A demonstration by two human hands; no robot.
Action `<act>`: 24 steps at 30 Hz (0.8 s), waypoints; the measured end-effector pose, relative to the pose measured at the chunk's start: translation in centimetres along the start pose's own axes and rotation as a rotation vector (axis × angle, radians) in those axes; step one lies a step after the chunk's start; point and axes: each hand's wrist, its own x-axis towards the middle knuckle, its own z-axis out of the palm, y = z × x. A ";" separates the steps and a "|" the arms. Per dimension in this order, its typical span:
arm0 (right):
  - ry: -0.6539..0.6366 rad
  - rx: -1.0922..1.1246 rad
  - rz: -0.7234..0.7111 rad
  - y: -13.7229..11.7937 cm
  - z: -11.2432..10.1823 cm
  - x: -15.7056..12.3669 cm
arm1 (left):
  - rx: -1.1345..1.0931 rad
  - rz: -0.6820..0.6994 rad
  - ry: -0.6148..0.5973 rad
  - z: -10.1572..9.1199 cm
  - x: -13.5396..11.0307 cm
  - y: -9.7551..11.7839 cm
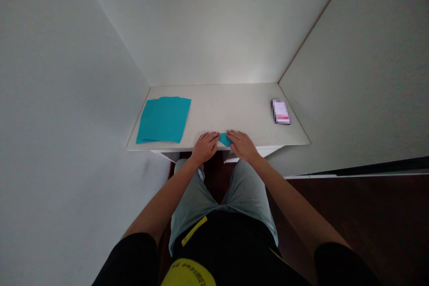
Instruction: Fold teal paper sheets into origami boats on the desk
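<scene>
A small folded piece of teal paper point(224, 139) lies at the near edge of a white table point(234, 107). My left hand point(205, 145) rests on its left side and my right hand point(241, 144) on its right side. Both hands lie palm down with the fingers stretched out flat, pressing the paper against the table. Most of the folded piece is hidden under my fingers.
A stack of teal paper sheets point(164, 119) lies on the table's left part. A small card or phone with a blurred face point(280, 111) sits near the right edge. White walls close in the table on three sides. Dark floor shows at the lower right.
</scene>
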 end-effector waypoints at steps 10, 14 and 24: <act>0.016 -0.061 0.042 -1.2 1.9 -1.1 | 0.027 -0.003 0.007 0.2 -1.5 0.3; 0.027 -0.099 0.073 1.2 0.7 -2.6 | 0.006 -0.022 0.048 0.3 -1.4 0.6; 0.064 0.033 0.057 1.8 -0.2 -3.0 | 0.004 -0.135 0.088 0.4 -0.3 2.6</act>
